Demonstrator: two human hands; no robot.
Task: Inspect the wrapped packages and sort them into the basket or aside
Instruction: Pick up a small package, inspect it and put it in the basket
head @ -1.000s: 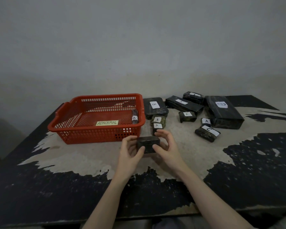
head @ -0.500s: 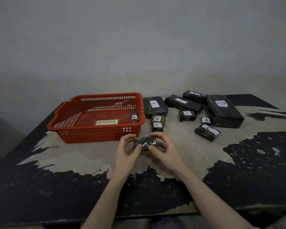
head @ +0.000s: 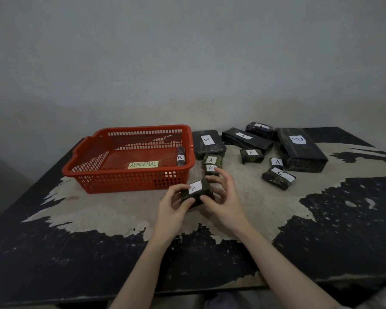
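Note:
A small dark wrapped package (head: 198, 192) with a white label "A" facing up is held just above the table, in front of the basket's right corner. My left hand (head: 173, 207) grips its left side with thumb and fingers. My right hand (head: 224, 200) holds its right side, thumb on the near face and fingers spread behind. The red plastic basket (head: 103, 175) carries a yellow "ABNORMAL" label and holds one small package marked "B" (head: 180, 156) against its right wall.
Several wrapped packages lie to the right: two small "A" ones (head: 211, 165) close behind my hands, a flat "B" (head: 207, 142), a long "A" (head: 246, 138), a small "A" (head: 251, 155), a "C" (head: 277, 177) and a large block (head: 300, 149). The table (head: 98, 219) is worn, black and beige.
Both hands have turned the package over, so its "A" label now faces up where only dark wrapping showed before. The package stays in the same spot in front of the basket.

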